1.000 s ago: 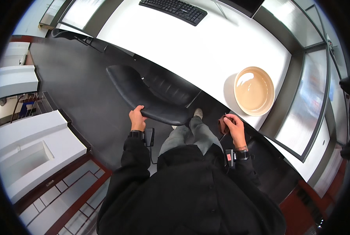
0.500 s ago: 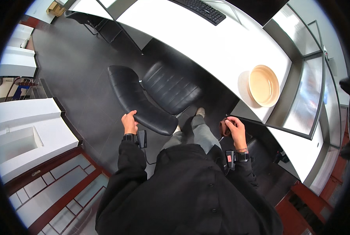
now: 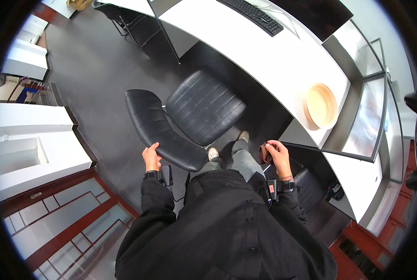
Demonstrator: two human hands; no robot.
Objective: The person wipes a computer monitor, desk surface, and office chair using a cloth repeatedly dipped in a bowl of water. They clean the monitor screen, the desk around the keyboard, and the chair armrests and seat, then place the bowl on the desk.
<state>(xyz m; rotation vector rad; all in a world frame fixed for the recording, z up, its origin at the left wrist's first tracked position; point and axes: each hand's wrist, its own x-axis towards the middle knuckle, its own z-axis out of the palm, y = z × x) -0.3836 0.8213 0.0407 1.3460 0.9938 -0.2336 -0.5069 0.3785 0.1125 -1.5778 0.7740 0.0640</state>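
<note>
A black office chair (image 3: 203, 112) stands in front of me, seat toward the white desk (image 3: 264, 60). My left hand (image 3: 151, 158) grips the top edge of the chair's backrest (image 3: 161, 133). My right hand (image 3: 277, 156) is closed around a small dark reddish-brown object (image 3: 263, 153), held at waist height beside my right leg. Both wrists carry black bands. My feet (image 3: 227, 144) stand just behind the chair seat.
A light wooden bowl (image 3: 321, 105) sits on the desk to the right, a black keyboard (image 3: 251, 15) farther back. Glass panels (image 3: 367, 121) edge the desk's right end. White cabinets (image 3: 26, 140) stand at the left, another chair (image 3: 129, 18) at the back.
The chair has come back away from the desk with my left hand on its backrest. My right hand keeps its small object by my side.
</note>
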